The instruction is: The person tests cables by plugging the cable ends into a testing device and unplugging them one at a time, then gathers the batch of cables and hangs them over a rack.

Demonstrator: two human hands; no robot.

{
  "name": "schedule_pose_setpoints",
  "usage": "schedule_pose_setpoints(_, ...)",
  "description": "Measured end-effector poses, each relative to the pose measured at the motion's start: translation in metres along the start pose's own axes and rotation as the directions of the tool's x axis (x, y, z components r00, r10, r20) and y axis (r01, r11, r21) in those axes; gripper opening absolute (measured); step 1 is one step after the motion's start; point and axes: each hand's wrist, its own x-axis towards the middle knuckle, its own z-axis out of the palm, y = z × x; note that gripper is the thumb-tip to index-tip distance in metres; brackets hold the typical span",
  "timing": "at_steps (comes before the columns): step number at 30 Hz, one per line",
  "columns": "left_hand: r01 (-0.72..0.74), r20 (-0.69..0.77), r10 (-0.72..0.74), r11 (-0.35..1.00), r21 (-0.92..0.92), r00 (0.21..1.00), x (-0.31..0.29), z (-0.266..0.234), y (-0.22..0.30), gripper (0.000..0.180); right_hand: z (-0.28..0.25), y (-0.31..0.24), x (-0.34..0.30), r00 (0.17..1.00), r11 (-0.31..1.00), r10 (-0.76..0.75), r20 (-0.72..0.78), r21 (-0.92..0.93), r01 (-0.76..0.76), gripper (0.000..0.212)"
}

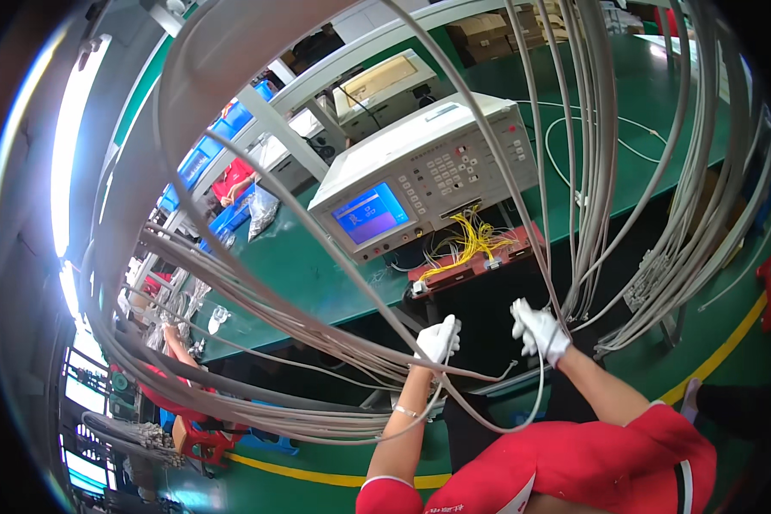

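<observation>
My left hand (438, 339), in a white glove, is closed around a grey cable (334, 253) that comes down from the upper left. My right hand (540, 331), also gloved, is a little to the right with its fingers bent. A loop of grey cable (497, 428) sags between the hands and rises to the right palm; its end there is hidden. Beyond the hands, a red test fixture (454, 272) with yellow wires (469, 240) sits at the bench edge, in front of a beige tester (424, 171) with a lit blue screen.
Bundles of grey cables hang on the left (308, 420) and on the right (587, 171), close to my arms. The green bench (283, 295) runs behind. Co-workers in red (234, 182) sit at the left, near blue bins (195, 163). A yellow line (737, 338) marks the green floor.
</observation>
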Motion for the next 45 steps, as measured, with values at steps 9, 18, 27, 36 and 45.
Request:
schedule_pose_setpoints(9,-0.678,-0.165,0.929,0.113,-0.727,0.332,-0.146,-0.068,0.249,0.099,-0.108,0.021,-0.101,0.922,0.878,0.341,0.183,-0.414,-0.243,0.042)
schedule_pose_setpoints(18,-0.804,-0.008,0.923,0.332,-0.493,0.386,-0.173,0.020,0.350,0.072,-0.156,-0.197,-0.235,0.700,0.631,-0.705,0.112,-0.351,0.691,0.023)
schedule_pose_setpoints(27,-0.681,0.364,0.845,0.533,-0.503,0.392,-0.123,0.176,0.369,0.067,-0.019,-0.302,-0.160,0.008,0.057,-0.997,-0.074,-0.682,0.729,0.032)
schedule_pose_setpoints(36,-0.818,0.246,0.887,0.456,-0.351,0.390,-0.104,0.246,0.365,0.053,-0.107,-0.336,-0.243,0.722,0.610,-0.680,0.128,-0.449,0.653,0.028)
schedule_pose_setpoints(45,-0.601,0.256,0.644,0.765,-0.230,0.721,-0.082,0.298,0.344,0.032,-0.278,-0.317,-0.246,0.668,0.468,-0.701,-0.250,-0.868,0.165,0.022)
